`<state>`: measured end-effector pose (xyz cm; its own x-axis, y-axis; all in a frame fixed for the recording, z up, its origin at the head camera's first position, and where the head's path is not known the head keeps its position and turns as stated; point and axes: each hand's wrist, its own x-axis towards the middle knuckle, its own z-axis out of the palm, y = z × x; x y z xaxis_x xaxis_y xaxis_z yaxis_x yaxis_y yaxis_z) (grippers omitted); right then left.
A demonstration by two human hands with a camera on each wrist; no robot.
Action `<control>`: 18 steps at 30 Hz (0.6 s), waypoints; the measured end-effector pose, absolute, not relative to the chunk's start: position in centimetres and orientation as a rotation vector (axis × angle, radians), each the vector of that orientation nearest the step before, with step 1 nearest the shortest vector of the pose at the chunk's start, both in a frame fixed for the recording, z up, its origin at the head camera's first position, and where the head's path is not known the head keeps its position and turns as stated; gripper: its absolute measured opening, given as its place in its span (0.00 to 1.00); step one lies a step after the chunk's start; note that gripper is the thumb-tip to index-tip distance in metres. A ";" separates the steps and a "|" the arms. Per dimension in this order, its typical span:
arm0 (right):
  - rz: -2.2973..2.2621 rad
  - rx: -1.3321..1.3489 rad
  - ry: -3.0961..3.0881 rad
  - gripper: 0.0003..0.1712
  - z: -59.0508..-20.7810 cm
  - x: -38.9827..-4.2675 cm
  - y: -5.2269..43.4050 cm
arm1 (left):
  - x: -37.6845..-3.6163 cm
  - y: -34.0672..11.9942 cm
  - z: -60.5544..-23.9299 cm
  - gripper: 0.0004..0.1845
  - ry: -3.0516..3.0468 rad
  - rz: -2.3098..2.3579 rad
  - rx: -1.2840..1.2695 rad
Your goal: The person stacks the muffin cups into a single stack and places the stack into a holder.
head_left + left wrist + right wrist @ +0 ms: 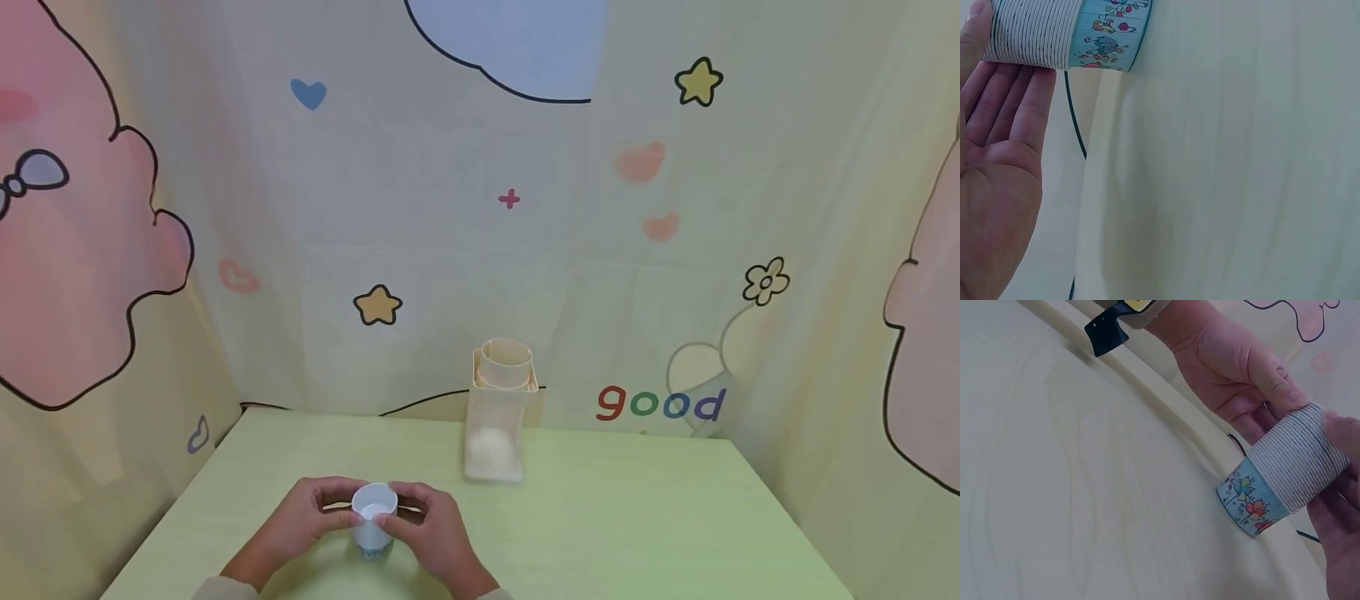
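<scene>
A stack of nested paper cups [374,533] stands upright at the near left of the table, its open top facing up. White rims run up most of the stack; the lowest cup [1249,497] has a light blue wall printed with flowers. My left hand [303,521] grips the stack from the left, thumb in front and fingers behind. From the other side my right hand [444,529] holds it the same way, thumb near the top. Whether the base touches the table cannot be told. Both wrist views show the thumbs against the rims.
Farther back on the pale wooden table [637,517] stands a cream-coloured holder [495,425] with a round tube [506,363] at its top. A printed cloth [450,208] hangs behind the table and along both sides.
</scene>
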<state>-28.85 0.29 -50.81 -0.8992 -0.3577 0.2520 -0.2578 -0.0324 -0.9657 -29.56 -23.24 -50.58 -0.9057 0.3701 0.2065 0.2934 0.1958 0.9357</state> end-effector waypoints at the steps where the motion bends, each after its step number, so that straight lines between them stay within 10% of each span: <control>1: -2.105 -0.674 2.127 0.25 -50.9 -28.8 0.3 | -29.6 -23.2 -50.6 0.25 2.382 1.834 0.662; 18: -2.161 -0.710 2.114 0.24 -51.3 -28.9 0.5 | -29.4 -23.6 -50.4 0.28 2.349 1.812 0.598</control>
